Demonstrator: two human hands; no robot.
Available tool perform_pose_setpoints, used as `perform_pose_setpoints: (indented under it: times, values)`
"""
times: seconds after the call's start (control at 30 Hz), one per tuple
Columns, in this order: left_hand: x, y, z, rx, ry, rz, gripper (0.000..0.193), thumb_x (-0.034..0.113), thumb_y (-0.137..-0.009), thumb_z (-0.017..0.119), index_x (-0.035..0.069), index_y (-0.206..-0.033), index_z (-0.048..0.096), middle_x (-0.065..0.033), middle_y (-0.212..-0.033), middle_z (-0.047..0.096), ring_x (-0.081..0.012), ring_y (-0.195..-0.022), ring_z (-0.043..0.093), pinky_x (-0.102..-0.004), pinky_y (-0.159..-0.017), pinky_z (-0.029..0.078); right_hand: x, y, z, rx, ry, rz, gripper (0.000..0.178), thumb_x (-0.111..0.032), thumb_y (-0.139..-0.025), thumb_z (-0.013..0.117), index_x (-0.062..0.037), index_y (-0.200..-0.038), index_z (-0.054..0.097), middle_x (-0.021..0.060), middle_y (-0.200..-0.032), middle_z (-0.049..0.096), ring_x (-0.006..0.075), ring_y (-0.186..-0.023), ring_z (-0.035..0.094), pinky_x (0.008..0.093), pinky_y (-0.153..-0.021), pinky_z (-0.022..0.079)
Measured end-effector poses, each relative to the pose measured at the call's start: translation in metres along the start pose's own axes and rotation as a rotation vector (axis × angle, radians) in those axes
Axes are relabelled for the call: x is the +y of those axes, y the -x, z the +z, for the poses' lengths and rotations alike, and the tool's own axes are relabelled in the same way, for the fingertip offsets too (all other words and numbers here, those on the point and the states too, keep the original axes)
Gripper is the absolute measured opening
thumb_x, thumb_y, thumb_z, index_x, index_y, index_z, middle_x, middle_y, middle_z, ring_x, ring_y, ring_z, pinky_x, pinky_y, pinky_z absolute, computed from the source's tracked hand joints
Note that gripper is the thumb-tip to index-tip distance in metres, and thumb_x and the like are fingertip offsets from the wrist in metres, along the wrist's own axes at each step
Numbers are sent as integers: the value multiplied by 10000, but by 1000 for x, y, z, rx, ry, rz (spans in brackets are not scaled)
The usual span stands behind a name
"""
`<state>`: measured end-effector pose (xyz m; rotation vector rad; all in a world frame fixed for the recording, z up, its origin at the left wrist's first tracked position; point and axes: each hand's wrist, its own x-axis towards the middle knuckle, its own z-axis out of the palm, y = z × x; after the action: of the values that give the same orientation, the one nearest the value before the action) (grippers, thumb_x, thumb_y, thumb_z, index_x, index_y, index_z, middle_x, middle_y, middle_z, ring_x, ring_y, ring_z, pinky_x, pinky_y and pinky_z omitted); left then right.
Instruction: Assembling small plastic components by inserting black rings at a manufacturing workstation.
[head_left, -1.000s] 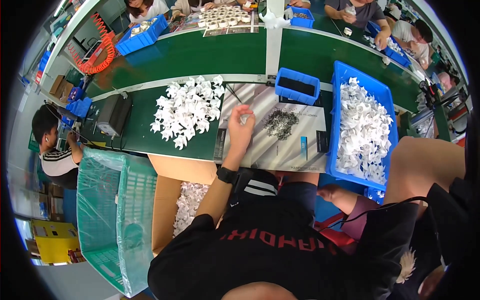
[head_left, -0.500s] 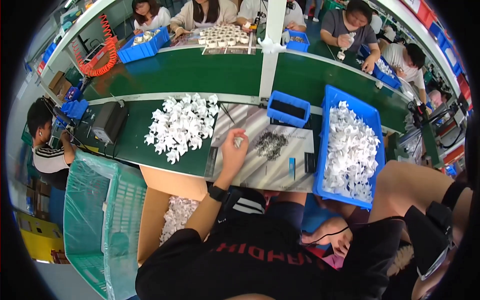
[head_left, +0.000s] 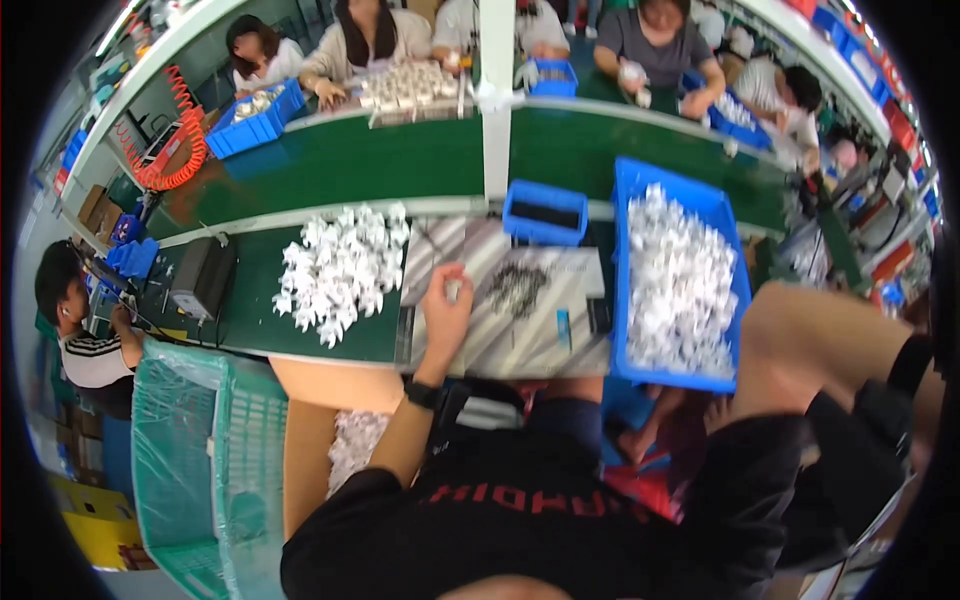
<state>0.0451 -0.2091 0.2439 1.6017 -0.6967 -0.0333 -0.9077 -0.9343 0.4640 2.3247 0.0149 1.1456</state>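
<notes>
My left hand (head_left: 446, 305), a dark band at its wrist, is raised over a grey-and-white striped sheet on the bench. Its fingers curl around a small white piece (head_left: 453, 290) whose kind I cannot make out. Beside that hand, a heap of small dark parts (head_left: 519, 289) lies on the sheet (head_left: 480, 345). My right arm (head_left: 820, 325) bends up close to the camera at the right. At the picture's dark rim my right hand (head_left: 931, 388) barely shows beyond a black wrist strap, its fingers hidden.
White petal-shaped pieces lie piled (head_left: 342, 270) at left and fill a large blue bin (head_left: 622, 300) at right. A small blue tray (head_left: 545, 237) stands behind the sheet. A green crate (head_left: 255, 440) and cardboard box (head_left: 308, 450) are below. Several people work across the green bench.
The whole view has shifted, so the bench and bins sit further left. My left hand stays curled over the sheet beside the dark parts. My right arm remains bent up.
</notes>
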Motion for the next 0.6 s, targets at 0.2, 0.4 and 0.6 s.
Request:
perform_pose_setpoints:
  times: [0.2, 0.4, 0.6]
  values:
    - [-2, -11, 20, 56, 55, 112, 201, 51, -802, 615, 13, -998, 594, -70, -863, 632, -144, -845, 590, -277, -782, 450, -4, -10, -73, -101, 75, -43, 132, -50, -854, 542, -56, -938, 644, 93, -1029, 637, 173, -920, 611, 307, -741, 506]
    - [17, -3, 9, 16, -18, 104, 185, 38, -835, 602, 11, -1016, 583, -64, -923, 618, -135, -909, 570, -262, -857, 426, 25, -38, -39, -196, 17, -27, 126, -52, -851, 544, -59, -931, 642, 96, -1031, 634, 172, -925, 610, 308, -743, 506]
    - [-19, -29, 37, 44, 104, 99, 203, 52, -814, 613, 6, -1010, 589, -80, -889, 630, -153, -878, 593, -281, -833, 446, -24, -79, -193, -245, 133, -139, 121, -55, -848, 547, -62, -925, 640, 99, -1033, 631, 172, -930, 608, 308, -745, 506]
